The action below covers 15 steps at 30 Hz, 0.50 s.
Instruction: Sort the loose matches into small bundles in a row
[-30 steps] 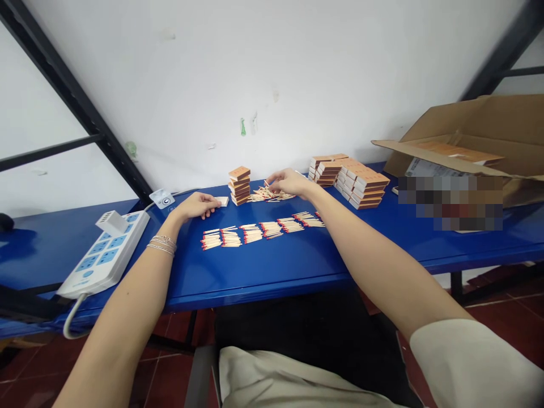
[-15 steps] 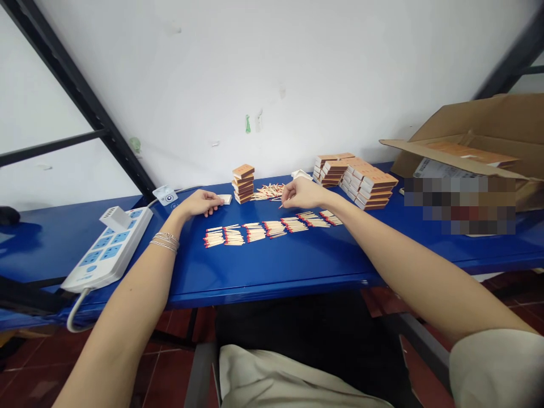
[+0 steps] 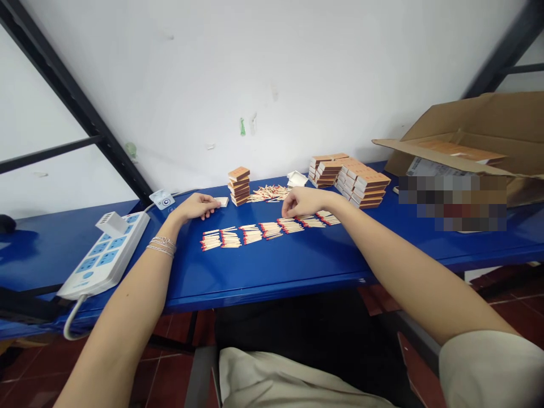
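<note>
My left hand (image 3: 198, 206) rests on the blue table (image 3: 255, 272), fingers closed on the edge of a small white matchbox tray (image 3: 223, 201). My right hand (image 3: 304, 201) is pinched, fingertips pointing down just above one of the bundles of red-tipped matches (image 3: 292, 225). A match seems to be between those fingertips, though they mostly hide it. Several such bundles lie side by side in a row, including one at the left end (image 3: 211, 240). Behind the row is a loose heap of matches (image 3: 270, 193), beside a stack of matchboxes (image 3: 239, 186).
More stacked matchboxes (image 3: 363, 180) stand at the back right, with an open white tray (image 3: 296, 178) beside them. An open cardboard carton (image 3: 446, 124) occupies the right end. At left lie a white power strip (image 3: 104, 255) and its cable.
My right hand has come from in front of the loose heap down toward the row of bundles, with a match in its pinch. My left hand stays at the tray. The view has shifted slightly.
</note>
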Available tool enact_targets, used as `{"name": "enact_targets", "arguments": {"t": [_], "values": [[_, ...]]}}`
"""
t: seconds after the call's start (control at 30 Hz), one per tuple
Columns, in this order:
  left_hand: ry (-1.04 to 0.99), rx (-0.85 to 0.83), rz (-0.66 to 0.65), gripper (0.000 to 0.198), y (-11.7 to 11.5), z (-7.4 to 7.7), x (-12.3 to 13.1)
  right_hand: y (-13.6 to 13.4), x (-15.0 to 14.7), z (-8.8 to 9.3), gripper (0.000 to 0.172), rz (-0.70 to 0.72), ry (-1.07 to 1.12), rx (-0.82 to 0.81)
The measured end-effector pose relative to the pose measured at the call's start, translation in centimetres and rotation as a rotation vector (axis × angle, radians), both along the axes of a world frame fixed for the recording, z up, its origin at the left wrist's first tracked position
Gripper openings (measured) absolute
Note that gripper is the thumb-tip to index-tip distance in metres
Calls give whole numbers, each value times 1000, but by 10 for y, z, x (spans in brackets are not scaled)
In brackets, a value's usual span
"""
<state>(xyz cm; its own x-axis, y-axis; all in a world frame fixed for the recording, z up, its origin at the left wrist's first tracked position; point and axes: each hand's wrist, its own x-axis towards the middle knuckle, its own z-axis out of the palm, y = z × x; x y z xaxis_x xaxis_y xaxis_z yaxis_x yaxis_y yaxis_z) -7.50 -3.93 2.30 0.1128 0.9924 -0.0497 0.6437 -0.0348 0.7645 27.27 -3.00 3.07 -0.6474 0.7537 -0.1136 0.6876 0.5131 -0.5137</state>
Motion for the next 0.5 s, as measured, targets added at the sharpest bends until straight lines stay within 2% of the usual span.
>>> {"name": "enact_targets", "arguments": {"t": [0.1, 0.2, 0.27, 0.33, 0.4, 0.5], "values": [[6, -1, -2, 31, 0, 0, 0, 1, 0, 1, 18, -18, 80, 17], [5, -3, -3, 32, -1, 1, 1, 9, 2, -2, 20, -139, 143, 181], [0, -4, 0, 31, -2, 2, 1, 17, 6, -3, 22, -247, 110, 311], [-4, -2, 3, 31, -2, 2, 2, 22, 12, -4, 25, -301, 47, 347], [-7, -1, 4, 31, -2, 2, 2, 25, 19, -2, 25, -270, -3, 290], [2, -3, 4, 30, -3, 2, 3, 23, 24, 2, 25, -116, -20, 162]]}}
